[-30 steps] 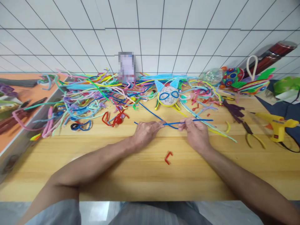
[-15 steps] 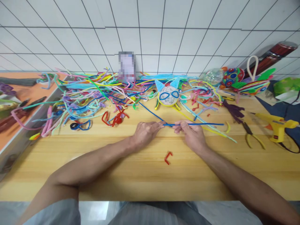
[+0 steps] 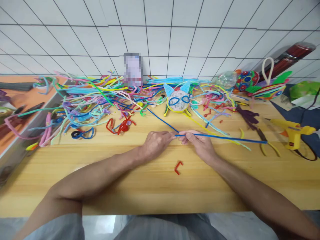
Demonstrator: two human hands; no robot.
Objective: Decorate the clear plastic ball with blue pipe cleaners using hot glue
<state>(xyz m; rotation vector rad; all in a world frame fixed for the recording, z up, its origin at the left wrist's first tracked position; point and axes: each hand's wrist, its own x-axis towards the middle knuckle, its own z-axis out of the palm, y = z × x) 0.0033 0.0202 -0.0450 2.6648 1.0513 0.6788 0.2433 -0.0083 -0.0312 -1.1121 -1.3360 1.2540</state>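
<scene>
Between my two hands, just above the wooden table, runs a blue pipe cleaner (image 3: pixel 230 137). My left hand (image 3: pixel 157 144) pinches its short end, and my right hand (image 3: pixel 198 143) grips it close by, with the long end sticking out to the right. Another blue pipe cleaner (image 3: pixel 162 119) slants up and left from beside my left fingertips; whether the fingers touch it I cannot tell. Behind the hands sits a round craft figure (image 3: pixel 178 101) with light-blue ears and blue eye loops. A bent red pipe cleaner piece (image 3: pixel 178 167) lies in front of my hands.
A heap of coloured pipe cleaners (image 3: pixel 92 96) spreads along the wall. Pliers (image 3: pixel 268 143) and a yellow glue gun (image 3: pixel 293 131) lie at the right. A phone (image 3: pixel 133 70) leans on the tiles, and a box wall (image 3: pixel 32 116) stands at the left.
The blue pipe cleaner has slid rightward through my fingers, so its free end now reaches the pliers. My right hand has come closer to my left. The view has shifted slightly.
</scene>
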